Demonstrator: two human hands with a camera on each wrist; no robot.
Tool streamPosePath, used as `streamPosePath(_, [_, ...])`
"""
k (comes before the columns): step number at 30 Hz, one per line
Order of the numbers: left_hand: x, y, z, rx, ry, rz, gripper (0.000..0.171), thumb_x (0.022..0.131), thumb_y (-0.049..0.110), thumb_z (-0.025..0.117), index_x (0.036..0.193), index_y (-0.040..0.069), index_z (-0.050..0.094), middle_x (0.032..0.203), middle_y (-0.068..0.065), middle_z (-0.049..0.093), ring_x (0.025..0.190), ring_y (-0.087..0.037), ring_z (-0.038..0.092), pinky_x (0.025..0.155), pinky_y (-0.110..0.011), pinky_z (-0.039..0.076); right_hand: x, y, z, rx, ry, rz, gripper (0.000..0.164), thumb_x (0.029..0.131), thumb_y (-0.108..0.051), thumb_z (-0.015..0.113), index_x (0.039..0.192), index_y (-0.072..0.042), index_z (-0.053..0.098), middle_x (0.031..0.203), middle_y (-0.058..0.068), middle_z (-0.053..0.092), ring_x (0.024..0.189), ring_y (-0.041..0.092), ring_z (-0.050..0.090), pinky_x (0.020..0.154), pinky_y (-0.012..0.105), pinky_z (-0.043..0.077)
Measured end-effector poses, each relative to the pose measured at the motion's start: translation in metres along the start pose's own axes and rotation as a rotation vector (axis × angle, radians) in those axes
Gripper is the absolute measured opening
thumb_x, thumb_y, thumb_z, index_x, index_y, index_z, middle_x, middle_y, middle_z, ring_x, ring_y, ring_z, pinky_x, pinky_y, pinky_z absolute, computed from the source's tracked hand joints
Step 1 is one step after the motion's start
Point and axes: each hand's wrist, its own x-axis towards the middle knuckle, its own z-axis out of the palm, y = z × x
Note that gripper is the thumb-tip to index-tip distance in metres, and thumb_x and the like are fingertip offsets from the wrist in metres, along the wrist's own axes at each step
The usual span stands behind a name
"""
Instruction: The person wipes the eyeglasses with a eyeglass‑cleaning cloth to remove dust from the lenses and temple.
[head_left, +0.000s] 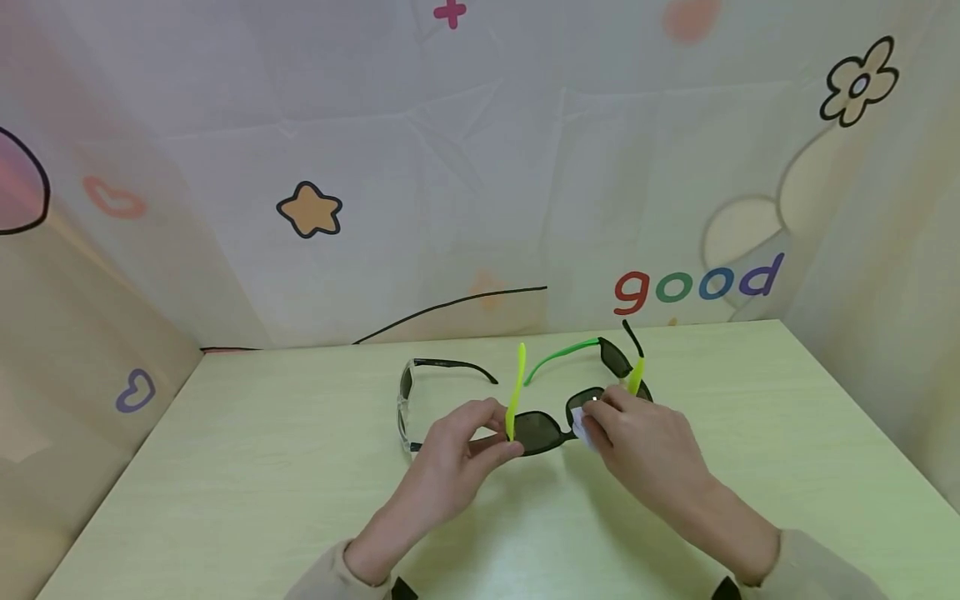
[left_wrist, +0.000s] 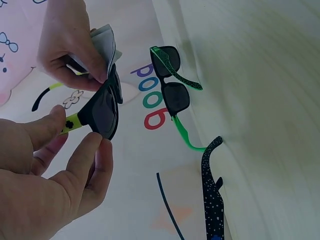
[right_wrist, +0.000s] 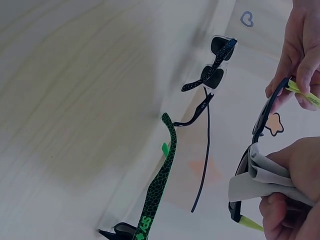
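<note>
Black-framed sunglasses (head_left: 537, 433) with bright yellow temples are held up between the two hands, lenses turned toward the front. My left hand (head_left: 465, 450) pinches them at one end, thumb and fingers at the corner where temple meets frame (left_wrist: 105, 115). At the other lens, my right hand (head_left: 652, 450) grips a folded pale grey cloth (right_wrist: 255, 185), which wraps over the lens and its rim. The cloth and fingers hide most of that lens in the right wrist view.
Clear-framed sunglasses (head_left: 406, 383) with dark temples stand on the light wooden table (head_left: 225, 483), left of the hands. Black sunglasses with green temples (left_wrist: 176, 97) sit behind the right hand. A printed curtain (head_left: 450, 183) hangs along the back and sides.
</note>
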Motion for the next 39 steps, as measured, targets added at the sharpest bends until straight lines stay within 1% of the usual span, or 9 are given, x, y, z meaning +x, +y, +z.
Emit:
streamPosePath(6, [-0.0002, 0.0013, 0.0005, 0.031, -0.008, 0.032, 0.018, 0.091, -0.002, 0.075, 0.095, 0.011, 0.063, 0.097, -0.001, 0.06, 0.103, -0.018, 0.064, 0.09, -0.027, 0.058, 0.0028, -0.0019, 0.0019, -0.037, -0.013, -0.028, 0.013, 0.082, -0.008, 0.087, 0.09, -0.007, 0.077, 0.079, 0.001, 0.06, 0.049, 0.011, 0.051, 0.039, 0.027, 0.043])
streamPosePath(13, [-0.0004, 0.0014, 0.0008, 0.061, -0.008, 0.042, 0.017, 0.091, 0.0, 0.076, 0.098, 0.01, 0.065, 0.098, 0.0, 0.059, 0.104, -0.016, 0.064, 0.091, -0.026, 0.057, 0.005, -0.0036, 0.0026, -0.077, -0.066, -0.023, 0.016, 0.084, -0.007, 0.085, 0.083, -0.005, 0.069, 0.074, 0.003, 0.05, 0.043, 0.012, 0.035, 0.037, 0.026, 0.035])
streamPosePath(17, [-0.0007, 0.0009, 0.0006, 0.069, -0.002, 0.028, 0.018, 0.091, 0.0, 0.077, 0.096, 0.012, 0.064, 0.098, 0.0, 0.058, 0.104, -0.016, 0.065, 0.091, -0.026, 0.057, 0.0055, -0.0025, 0.0031, -0.108, -0.102, -0.013, 0.018, 0.085, -0.007, 0.085, 0.082, -0.003, 0.067, 0.074, 0.005, 0.049, 0.043, 0.013, 0.035, 0.036, 0.026, 0.036])
streamPosePath(23, [-0.0011, 0.0006, -0.0002, 0.098, 0.006, 0.015, 0.021, 0.09, 0.001, 0.078, 0.092, 0.014, 0.061, 0.097, 0.0, 0.059, 0.1, -0.016, 0.066, 0.087, -0.026, 0.058, 0.0054, -0.0002, 0.0026, -0.141, -0.168, 0.01, 0.016, 0.085, -0.006, 0.084, 0.088, 0.001, 0.071, 0.075, 0.006, 0.048, 0.046, 0.013, 0.035, 0.037, 0.024, 0.037])
streamPosePath(25, [-0.0011, 0.0005, -0.0002, 0.1, 0.008, 0.012, 0.021, 0.09, 0.001, 0.078, 0.092, 0.014, 0.061, 0.097, 0.0, 0.059, 0.099, -0.016, 0.066, 0.086, -0.026, 0.058, 0.0055, 0.0, 0.0029, -0.142, -0.18, 0.016, 0.015, 0.086, -0.006, 0.084, 0.089, 0.002, 0.071, 0.075, 0.006, 0.048, 0.046, 0.013, 0.035, 0.037, 0.024, 0.037])
streamPosePath(28, [-0.0014, 0.0004, 0.0, 0.097, 0.008, 0.01, 0.021, 0.09, 0.001, 0.078, 0.091, 0.014, 0.061, 0.098, 0.0, 0.059, 0.097, -0.016, 0.065, 0.086, -0.026, 0.059, 0.0054, 0.0001, 0.0033, -0.142, -0.193, 0.023, 0.017, 0.084, -0.006, 0.085, 0.091, 0.002, 0.072, 0.077, 0.007, 0.05, 0.046, 0.014, 0.038, 0.038, 0.025, 0.041])
streamPosePath(32, [-0.0017, 0.0001, 0.0002, 0.102, 0.009, 0.009, 0.021, 0.09, 0.001, 0.078, 0.091, 0.015, 0.062, 0.098, 0.001, 0.059, 0.092, -0.016, 0.063, 0.081, -0.025, 0.06, 0.0051, 0.0001, 0.0038, -0.127, -0.194, 0.03, 0.02, 0.082, -0.007, 0.088, 0.092, 0.0, 0.072, 0.078, 0.007, 0.053, 0.047, 0.015, 0.041, 0.04, 0.027, 0.044])
streamPosePath(35, [-0.0017, 0.0, 0.0005, 0.1, 0.007, 0.01, 0.02, 0.09, 0.002, 0.078, 0.092, 0.015, 0.062, 0.099, 0.001, 0.059, 0.09, -0.016, 0.061, 0.078, -0.026, 0.06, 0.0052, -0.0003, 0.0041, -0.093, -0.18, 0.031, 0.018, 0.083, -0.008, 0.087, 0.09, -0.002, 0.072, 0.078, 0.006, 0.053, 0.047, 0.014, 0.041, 0.039, 0.027, 0.042])
streamPosePath(39, [-0.0016, 0.0005, 0.001, 0.09, 0.003, 0.018, 0.018, 0.091, 0.002, 0.077, 0.094, 0.014, 0.064, 0.099, 0.001, 0.059, 0.092, -0.016, 0.062, 0.081, -0.026, 0.06, 0.0055, -0.0013, 0.0043, -0.04, -0.15, 0.031, 0.015, 0.084, -0.009, 0.086, 0.09, -0.005, 0.073, 0.079, 0.004, 0.054, 0.047, 0.013, 0.042, 0.039, 0.025, 0.04])
